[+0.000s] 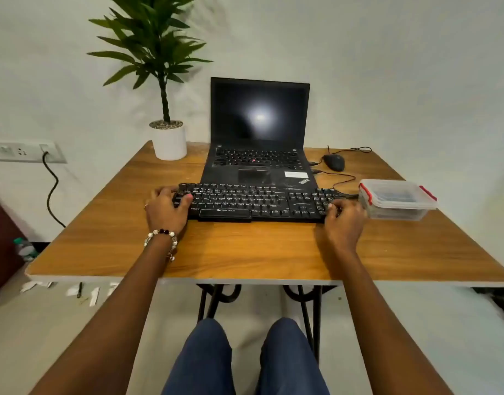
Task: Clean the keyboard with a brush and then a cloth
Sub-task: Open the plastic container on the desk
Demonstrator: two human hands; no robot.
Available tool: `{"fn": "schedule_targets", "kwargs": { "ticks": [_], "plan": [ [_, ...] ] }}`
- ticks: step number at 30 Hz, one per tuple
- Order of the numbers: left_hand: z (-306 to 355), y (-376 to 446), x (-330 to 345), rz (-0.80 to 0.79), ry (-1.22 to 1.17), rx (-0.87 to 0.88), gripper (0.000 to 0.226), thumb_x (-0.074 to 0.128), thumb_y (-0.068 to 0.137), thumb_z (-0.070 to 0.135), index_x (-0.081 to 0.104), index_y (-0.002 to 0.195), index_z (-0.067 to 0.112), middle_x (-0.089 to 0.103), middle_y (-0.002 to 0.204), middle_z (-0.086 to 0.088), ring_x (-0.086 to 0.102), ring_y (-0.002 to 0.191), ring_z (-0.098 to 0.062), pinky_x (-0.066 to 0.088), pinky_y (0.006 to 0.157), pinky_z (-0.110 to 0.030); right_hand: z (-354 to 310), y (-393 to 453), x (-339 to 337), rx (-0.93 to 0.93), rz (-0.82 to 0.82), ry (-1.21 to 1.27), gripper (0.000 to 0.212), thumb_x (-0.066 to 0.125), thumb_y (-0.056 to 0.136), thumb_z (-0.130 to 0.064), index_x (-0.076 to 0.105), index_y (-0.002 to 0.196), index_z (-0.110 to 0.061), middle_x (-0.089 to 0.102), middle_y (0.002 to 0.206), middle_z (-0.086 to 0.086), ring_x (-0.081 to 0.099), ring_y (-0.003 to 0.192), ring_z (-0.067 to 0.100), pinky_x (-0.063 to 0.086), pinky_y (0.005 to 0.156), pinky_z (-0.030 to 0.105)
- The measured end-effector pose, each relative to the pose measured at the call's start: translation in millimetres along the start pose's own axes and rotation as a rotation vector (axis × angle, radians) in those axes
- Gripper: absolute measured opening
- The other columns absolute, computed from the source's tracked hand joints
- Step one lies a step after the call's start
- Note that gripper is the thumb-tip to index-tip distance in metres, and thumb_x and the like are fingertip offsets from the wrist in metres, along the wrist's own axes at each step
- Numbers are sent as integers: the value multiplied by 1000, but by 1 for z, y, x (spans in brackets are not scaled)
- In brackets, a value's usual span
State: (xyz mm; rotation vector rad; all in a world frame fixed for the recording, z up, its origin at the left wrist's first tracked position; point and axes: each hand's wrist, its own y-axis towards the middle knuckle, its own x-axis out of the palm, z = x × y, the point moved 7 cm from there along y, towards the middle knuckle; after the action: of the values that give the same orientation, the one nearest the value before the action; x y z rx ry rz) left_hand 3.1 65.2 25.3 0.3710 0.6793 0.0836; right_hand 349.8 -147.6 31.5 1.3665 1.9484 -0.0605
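A black keyboard [253, 202] lies across the middle of the wooden table [245, 249], its far edge resting on the front of the laptop. My left hand [166, 209] grips the keyboard's left end, thumb on top of the keys and fingers curled round the edge. My right hand [345, 220] grips the right end, fingers curled over the number pad corner. No brush or cloth can be made out; a clear plastic box [396, 199] with red clips sits closed just right of the keyboard, its contents dark and unclear.
An open black laptop [259, 138] stands behind the keyboard. A black mouse [334, 161] with its cable lies at the back right. A potted plant [169, 141] stands at the back left corner. A wall socket [22, 151] is left.
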Motion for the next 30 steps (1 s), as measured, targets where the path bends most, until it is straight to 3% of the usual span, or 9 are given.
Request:
{"fn": "schedule_targets", "kwargs": {
  "ticks": [4, 9, 11, 14, 21, 26, 30],
  "plan": [
    [-12, -8, 6, -35, -67, -134, 60, 64, 89, 42, 50, 135, 5, 52, 134, -20, 46, 125, -36, 39, 101, -43, 21, -1, 7, 89, -58, -125, 45, 53, 99, -35, 52, 135, -6, 46, 141, 20, 32, 136, 35, 32, 112, 47],
    [-11, -9, 15, -94, -50, -103, 62, 60, 91, 46, 48, 139, 8, 61, 127, -18, 55, 116, -35, 45, 93, -41, 20, 4, 20, 93, -134, -233, 59, 44, 102, -44, 39, 145, -4, 42, 147, 22, 31, 140, 39, 26, 113, 50],
    [-14, -10, 14, -98, -49, -113, 61, 59, 91, 46, 49, 138, 8, 63, 123, -17, 57, 113, -34, 46, 90, -40, 25, 5, 20, 83, -110, -198, 57, 42, 102, -45, 43, 143, -5, 47, 142, 22, 35, 136, 38, 29, 110, 50],
    [-15, -12, 9, -80, -52, -126, 60, 61, 91, 44, 50, 137, 7, 59, 130, -18, 52, 121, -35, 45, 97, -42, 32, 4, 11, 75, -26, -100, 51, 45, 102, -42, 50, 137, -5, 58, 131, 20, 44, 129, 37, 37, 105, 49],
    [-34, -36, -13, 53, -94, -240, 55, 62, 90, 45, 57, 131, 8, 59, 127, -17, 55, 117, -32, 44, 97, -41, 43, -13, -17, 88, 92, 59, 46, 51, 100, -34, 56, 131, 0, 64, 124, 21, 54, 120, 39, 44, 101, 49],
    [-39, -50, -25, 117, -106, -268, 50, 62, 90, 43, 60, 126, 7, 62, 122, -16, 55, 115, -31, 43, 96, -40, 48, -25, -32, 80, 152, 75, 38, 49, 102, -33, 64, 111, 1, 68, 104, 21, 59, 105, 39, 43, 84, 39],
    [-40, -52, -27, 116, -111, -268, 49, 63, 90, 40, 61, 125, 6, 63, 122, -16, 56, 114, -31, 44, 96, -40, 50, -28, -36, 94, 195, 57, 35, 49, 102, -32, 64, 102, -1, 68, 99, 20, 60, 102, 39, 46, 86, 45]
  ]
}}
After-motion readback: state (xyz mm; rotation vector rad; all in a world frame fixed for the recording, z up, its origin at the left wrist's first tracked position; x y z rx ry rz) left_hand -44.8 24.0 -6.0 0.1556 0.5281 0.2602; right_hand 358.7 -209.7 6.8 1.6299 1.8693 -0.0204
